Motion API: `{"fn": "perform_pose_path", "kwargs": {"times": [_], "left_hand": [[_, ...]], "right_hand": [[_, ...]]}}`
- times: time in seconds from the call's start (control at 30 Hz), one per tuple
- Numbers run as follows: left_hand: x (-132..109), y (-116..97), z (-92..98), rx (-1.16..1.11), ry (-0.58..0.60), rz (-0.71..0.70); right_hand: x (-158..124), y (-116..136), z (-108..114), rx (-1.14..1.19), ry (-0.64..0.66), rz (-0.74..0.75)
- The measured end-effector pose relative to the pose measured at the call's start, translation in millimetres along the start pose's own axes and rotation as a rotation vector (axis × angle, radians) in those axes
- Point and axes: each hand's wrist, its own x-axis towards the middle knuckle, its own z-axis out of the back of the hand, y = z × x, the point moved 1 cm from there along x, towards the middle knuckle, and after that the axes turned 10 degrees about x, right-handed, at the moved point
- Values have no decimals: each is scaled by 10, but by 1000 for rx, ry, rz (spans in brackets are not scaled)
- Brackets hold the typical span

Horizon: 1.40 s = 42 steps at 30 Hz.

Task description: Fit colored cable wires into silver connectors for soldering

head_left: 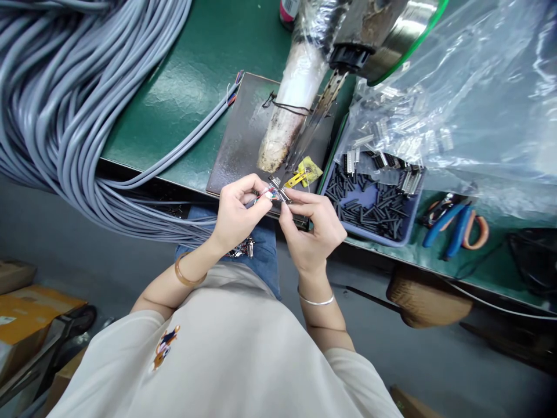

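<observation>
My left hand [239, 212] pinches the stripped end of a grey cable, where thin coloured wires [272, 195] fan out. Between thumb and fingers of my right hand [311, 226] is a small metal multi-pin connector [281, 190]. The wire ends meet the connector's pins; whether they are joined I cannot tell. Just above sits the tip of a soldering iron [289, 168], pointing down below a solder spool [404, 35]. A white fume pipe [291, 104] with a scorched mouth opens close by. A yellow sponge [311, 169] lies right of the tip on a dark metal plate [235, 133].
A large bundle of grey cables [65, 104] spreads over the left. At right, a blue tray [407, 235] holds black tubing pieces [365, 203] and connectors under a clear plastic bag [491, 116]. Blue-handled pliers [459, 232] lie farther right. Wired connectors [243, 248] rest at my lap.
</observation>
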Motion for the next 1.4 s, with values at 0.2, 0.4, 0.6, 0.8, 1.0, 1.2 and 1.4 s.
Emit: {"fn": "perform_pose_path", "kwargs": {"times": [0.2,0.4,0.6,0.8,1.0,1.2,1.4], "left_hand": [[3,-42,3,-1,-17,-12],[12,-49,29,4,19,35],[-14,-16,39,-23,64,122],[-97,-41,83,-120,152,205],[-128,0,126,-196,139,196],[-82,44,91,-195,101,187],[-14,36,39,-159,57,146]], "right_hand": [[43,11,-19,-9,-17,7],[10,27,-6,-97,9,98],[-42,10,38,-143,58,167],[-94,45,190,8,-180,103],[-194,113,223,101,-356,-50],[-169,77,118,-81,-24,9],[-112,-34,-11,4,-24,-16]]}}
